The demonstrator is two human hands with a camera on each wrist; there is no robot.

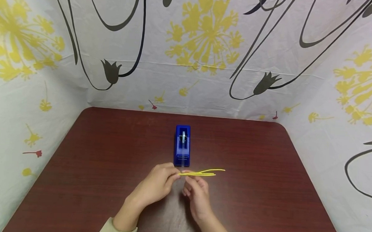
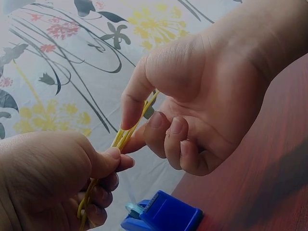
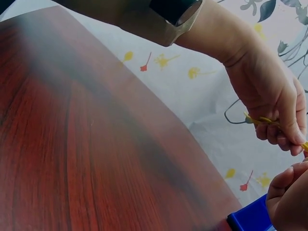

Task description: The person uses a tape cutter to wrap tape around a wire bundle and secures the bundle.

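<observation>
- left grip (image 1: pixel 159 181) and right grip (image 1: pixel 198 196) both pinch some yellow strands (image 1: pixel 202 173), roughly midway between the side edges of the tabletop (image 1: pixel 250 150)
- blue tape dispenser (image 1: pixel 182 152) sits closer to the far edge

Has strands (image 1: pixel 202 173) held in left hand (image 1: pixel 158 184) and right hand (image 1: pixel 198 197), reaching out to the latter's right; has tape dispenser (image 1: pixel 182 150) on the table (image 1: pixel 116 144) just beyond both hands, cloth (image 1: pixel 162 77) farther behind.

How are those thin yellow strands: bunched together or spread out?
Mostly bunched: the left hand and right hand pinch the thin yellow strands together, though they fan apart at one end.
</observation>
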